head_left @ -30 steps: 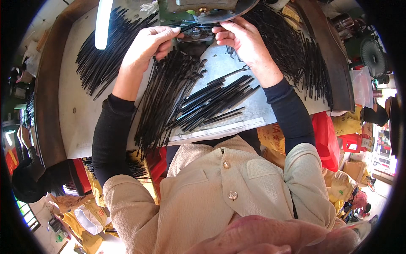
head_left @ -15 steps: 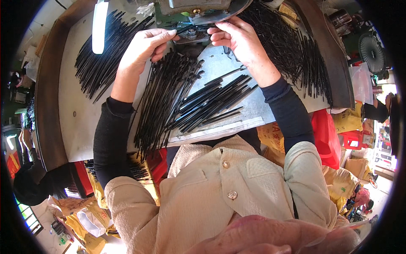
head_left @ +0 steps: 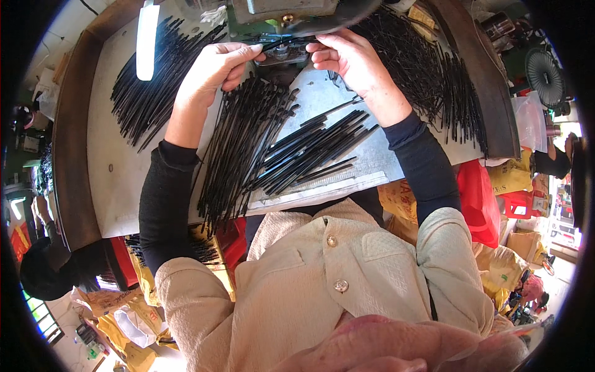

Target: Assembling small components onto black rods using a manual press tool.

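At the far middle of the bench, a thin black strip [head_left: 302,40] spans between my two hands, level with a small metal fixture [head_left: 282,52] on a machine [head_left: 285,7]. My left hand [head_left: 217,67] pinches the strip's left end between thumb and forefinger, its other fingers curled. On the other side, my right hand [head_left: 348,59] pinches the right end, fingertips close under the machine. Below my left hand a sheaf of long black strips [head_left: 242,146] lies fanned toward me. Beside it, plainer straight black strips [head_left: 319,149] rest on the pale metal bench top.
More black strips [head_left: 158,87] are heaped at the left, and a large tangled pile [head_left: 403,62] covers the far right. A white lamp [head_left: 146,43] hangs over the left heap. Raised brown edges [head_left: 74,136] border the bench. A red bag [head_left: 477,201] hangs at the right.
The strip between my hands shows more plainly and sits slightly higher over the fixture. The machine's dark curved part at the top looks shifted and blurred. My hands have barely moved.
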### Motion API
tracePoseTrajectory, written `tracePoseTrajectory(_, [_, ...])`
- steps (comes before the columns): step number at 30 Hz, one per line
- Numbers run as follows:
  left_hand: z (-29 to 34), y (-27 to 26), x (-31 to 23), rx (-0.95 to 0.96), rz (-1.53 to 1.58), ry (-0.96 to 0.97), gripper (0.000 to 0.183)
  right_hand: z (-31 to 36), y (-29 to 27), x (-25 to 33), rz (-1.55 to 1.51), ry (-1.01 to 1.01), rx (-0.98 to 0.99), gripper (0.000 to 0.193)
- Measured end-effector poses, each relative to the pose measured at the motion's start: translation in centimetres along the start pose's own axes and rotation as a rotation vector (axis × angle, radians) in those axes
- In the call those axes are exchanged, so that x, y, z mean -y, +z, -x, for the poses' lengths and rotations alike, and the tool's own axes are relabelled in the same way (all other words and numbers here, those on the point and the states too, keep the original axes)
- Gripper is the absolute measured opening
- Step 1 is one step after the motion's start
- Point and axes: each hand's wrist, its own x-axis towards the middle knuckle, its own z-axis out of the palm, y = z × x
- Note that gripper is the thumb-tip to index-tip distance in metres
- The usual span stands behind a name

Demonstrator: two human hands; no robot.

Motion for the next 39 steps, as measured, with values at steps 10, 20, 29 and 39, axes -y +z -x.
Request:
tracePoseTrajectory(10, [1.0, 0.0, -0.9, 0.070, -0.157, 0.050, 0.035, 1.2, 1.3, 2.2, 0.105, -0.011, -0.154, 0.023])
tracePoseTrajectory(20, [1.4, 3.5, -2.6, 0.213, -0.302, -0.150, 0.032, 3.6, 2.8, 0.9, 1.078, -0.633, 0.211, 0.015])
tracePoseTrajectory(29, [2.1, 1.4, -0.9, 0.022, -0.845, -0.049, 0.020, 5.0, 2.3, 1.3, 1.241, -0.481, 0.219, 0.016])
tracePoseTrajectory(39, [2.0, 1.9, -0.5, -0.005, -0.847, -0.057, 0.017, 3.9, 2.1, 0.3, 0.728, -0.096, 0.464, 0.024])
